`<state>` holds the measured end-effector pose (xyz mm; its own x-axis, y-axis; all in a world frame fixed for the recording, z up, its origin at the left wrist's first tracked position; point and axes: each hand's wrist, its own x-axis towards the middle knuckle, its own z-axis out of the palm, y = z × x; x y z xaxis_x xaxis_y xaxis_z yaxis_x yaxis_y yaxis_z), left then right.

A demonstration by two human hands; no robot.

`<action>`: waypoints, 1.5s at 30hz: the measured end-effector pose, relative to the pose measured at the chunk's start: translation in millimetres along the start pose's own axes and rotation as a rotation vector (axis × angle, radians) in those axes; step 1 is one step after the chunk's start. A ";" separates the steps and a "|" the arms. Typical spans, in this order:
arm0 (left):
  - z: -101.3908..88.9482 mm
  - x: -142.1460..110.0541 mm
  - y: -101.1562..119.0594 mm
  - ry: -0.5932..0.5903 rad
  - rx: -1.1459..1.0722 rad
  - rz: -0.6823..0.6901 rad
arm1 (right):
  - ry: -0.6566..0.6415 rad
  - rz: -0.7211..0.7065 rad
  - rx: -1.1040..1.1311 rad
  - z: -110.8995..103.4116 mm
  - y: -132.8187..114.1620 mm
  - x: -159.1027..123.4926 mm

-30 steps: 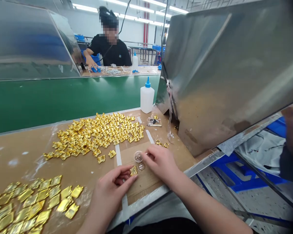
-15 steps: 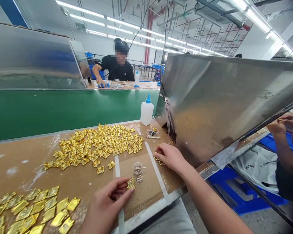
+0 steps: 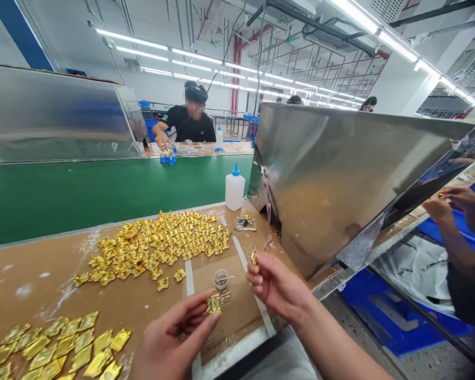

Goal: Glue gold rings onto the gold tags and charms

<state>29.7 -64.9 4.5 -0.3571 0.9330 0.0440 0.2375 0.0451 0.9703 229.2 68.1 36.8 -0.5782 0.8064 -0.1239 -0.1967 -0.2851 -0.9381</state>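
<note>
My left hand (image 3: pixel 182 330) pinches a small gold rectangular metal piece (image 3: pixel 214 303) between thumb and fingers, low over the cardboard mat (image 3: pixel 237 319). In my right hand (image 3: pixel 275 282), raised above the mat's right side, the fingertips grip a small gold ring (image 3: pixel 254 257), seen nearly edge-on. Between the hands stands a small clear cup (image 3: pixel 221 279) with a thin stick across it. Behind it lies a large heap of gold pieces (image 3: pixel 158 245). More gold plates (image 3: pixel 63 345) are spread at the lower left.
A white bottle with a blue cap (image 3: pixel 235 191) stands at the table's back edge. A slanted metal panel (image 3: pixel 352 179) rises on the right. Beyond is a green belt (image 3: pixel 83 195), with a co-worker (image 3: pixel 192 121) across it. Another person's hands (image 3: pixel 447 203) show at the right.
My right hand has lifted off the table and moved slightly left, bringing up a gold ring. My left hand keeps its gold piece. The co-worker's blue items have moved onto the belt's edge.
</note>
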 end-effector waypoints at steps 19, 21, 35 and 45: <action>-2.5 -22.0 76.7 0.029 -0.045 0.072 | -0.157 0.281 1.021 64.6 14.0 -45.1; -3.0 -21.7 74.3 0.029 -0.048 0.073 | -0.160 0.238 0.968 65.1 16.7 -44.3; -7.3 -17.6 58.4 -0.239 -0.109 -0.137 | -0.203 -0.471 -0.222 28.1 14.2 -30.6; -3.7 -21.1 48.5 -0.085 -0.019 -0.015 | -0.065 -0.357 0.012 45.6 39.1 -36.0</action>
<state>45.4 -83.7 51.6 -0.2821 0.9593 0.0094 0.2148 0.0536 0.9752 206.2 4.2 19.3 -0.5205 0.8216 0.2322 -0.4042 0.0025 -0.9147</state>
